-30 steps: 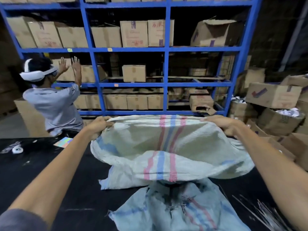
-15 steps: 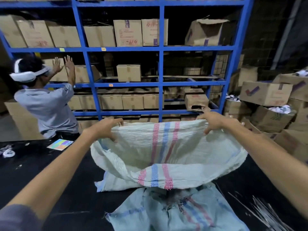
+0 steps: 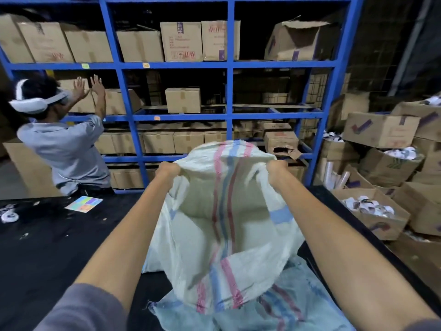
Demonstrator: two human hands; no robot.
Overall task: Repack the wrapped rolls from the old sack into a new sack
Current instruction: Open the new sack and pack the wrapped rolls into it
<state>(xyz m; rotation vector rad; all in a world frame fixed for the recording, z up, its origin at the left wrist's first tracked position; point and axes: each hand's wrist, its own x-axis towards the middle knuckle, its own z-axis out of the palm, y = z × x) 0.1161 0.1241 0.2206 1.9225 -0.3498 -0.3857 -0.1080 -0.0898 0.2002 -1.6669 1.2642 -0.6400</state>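
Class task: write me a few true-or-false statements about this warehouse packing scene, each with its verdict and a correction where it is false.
1. The left hand and the right hand both grip the mouth of the white woven sack with pink and blue stripes. True.
2. The faded blue-grey woven sack is held up in the air. False: it lies on the black table, beneath the white sack.
3. A multicoloured card lies on the table. True.
4. The person in a grey shirt helps hold the white sack. False: that person's hands are raised at brown cardboard boxes on the blue metal rack.
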